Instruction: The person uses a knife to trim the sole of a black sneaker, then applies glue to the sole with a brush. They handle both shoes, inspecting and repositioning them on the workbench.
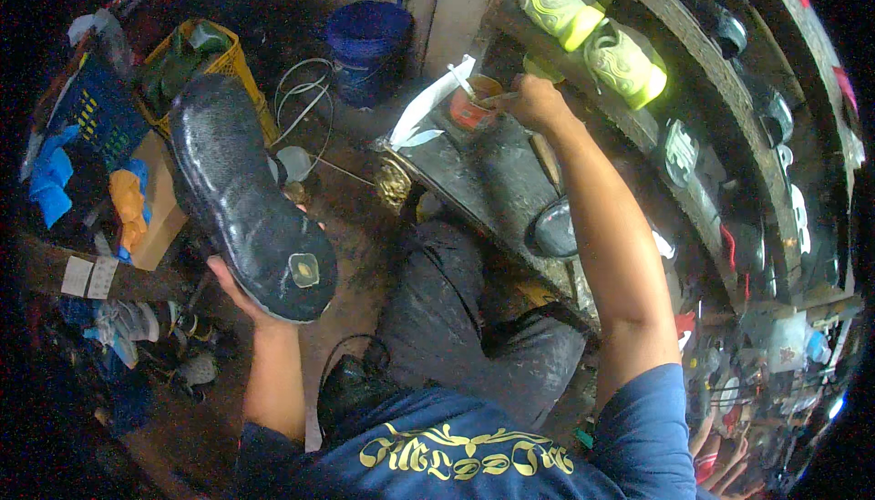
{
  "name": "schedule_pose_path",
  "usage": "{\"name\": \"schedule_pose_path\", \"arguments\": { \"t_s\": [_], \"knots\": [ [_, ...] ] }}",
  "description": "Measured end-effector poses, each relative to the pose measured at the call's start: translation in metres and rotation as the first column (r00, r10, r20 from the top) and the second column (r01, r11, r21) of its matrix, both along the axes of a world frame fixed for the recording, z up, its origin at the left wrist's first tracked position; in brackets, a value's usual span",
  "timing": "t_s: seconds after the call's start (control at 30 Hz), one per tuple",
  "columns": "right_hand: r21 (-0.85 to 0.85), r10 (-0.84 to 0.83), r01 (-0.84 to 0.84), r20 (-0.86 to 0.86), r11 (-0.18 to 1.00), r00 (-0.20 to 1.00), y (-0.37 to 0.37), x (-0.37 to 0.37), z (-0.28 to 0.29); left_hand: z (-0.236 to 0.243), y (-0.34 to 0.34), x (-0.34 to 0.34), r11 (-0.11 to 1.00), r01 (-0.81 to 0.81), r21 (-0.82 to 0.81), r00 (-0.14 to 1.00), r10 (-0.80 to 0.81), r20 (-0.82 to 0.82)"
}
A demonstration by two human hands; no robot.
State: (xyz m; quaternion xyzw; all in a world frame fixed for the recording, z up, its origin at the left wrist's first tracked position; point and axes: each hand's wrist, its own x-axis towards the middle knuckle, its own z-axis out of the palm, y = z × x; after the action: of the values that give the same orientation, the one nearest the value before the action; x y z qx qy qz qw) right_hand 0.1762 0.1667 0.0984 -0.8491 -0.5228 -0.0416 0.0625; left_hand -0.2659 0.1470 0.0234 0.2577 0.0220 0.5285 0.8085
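Note:
My left hand [241,294] holds a long black shoe sole [237,190] upright, its broad face toward me, with a small pale square patch near the lower end. At the work board [483,185], my right hand [538,103] is closed on a thin tool [497,99] that reaches into an orange-red can [469,115]. A white folded sheet [419,113] stands beside the can. Below my right hand are a wooden handle [545,161] and a dark rounded object [553,226], partly hidden by my forearm.
Yellow-green shoes [620,67] and other footwear sit on curved-looking shelves at right. A blue bucket [367,30], loose cable, yellow crate [232,49], cardboard box [159,208] and piled shoes [128,322] lie at back and left. Part of another person [711,454] shows at lower right.

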Motion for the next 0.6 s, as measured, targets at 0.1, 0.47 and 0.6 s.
{"name": "schedule_pose_path", "arguments": {
  "t_s": [0.1, 0.47, 0.6],
  "knots": [
    [0.064, 0.078, -0.069, -0.164, 0.996, 0.983, 0.0, 0.009, 0.008, -0.012, 0.01, -0.019, 0.982, -0.156, -0.108, 0.982, 0.142, -0.125],
    [0.65, 0.109, 0.063, -0.22, 0.757, 0.969, -0.005, -0.013, -0.013, 0.002, 0.012, -0.008, 0.893, -0.362, -0.266, 0.899, 0.259, -0.352],
    [0.567, 0.115, 0.101, -0.333, 0.817, 0.936, -0.022, -0.019, -0.004, 0.004, 0.016, -0.019, 0.882, -0.412, -0.229, 0.858, 0.291, -0.422]
  ]
}}
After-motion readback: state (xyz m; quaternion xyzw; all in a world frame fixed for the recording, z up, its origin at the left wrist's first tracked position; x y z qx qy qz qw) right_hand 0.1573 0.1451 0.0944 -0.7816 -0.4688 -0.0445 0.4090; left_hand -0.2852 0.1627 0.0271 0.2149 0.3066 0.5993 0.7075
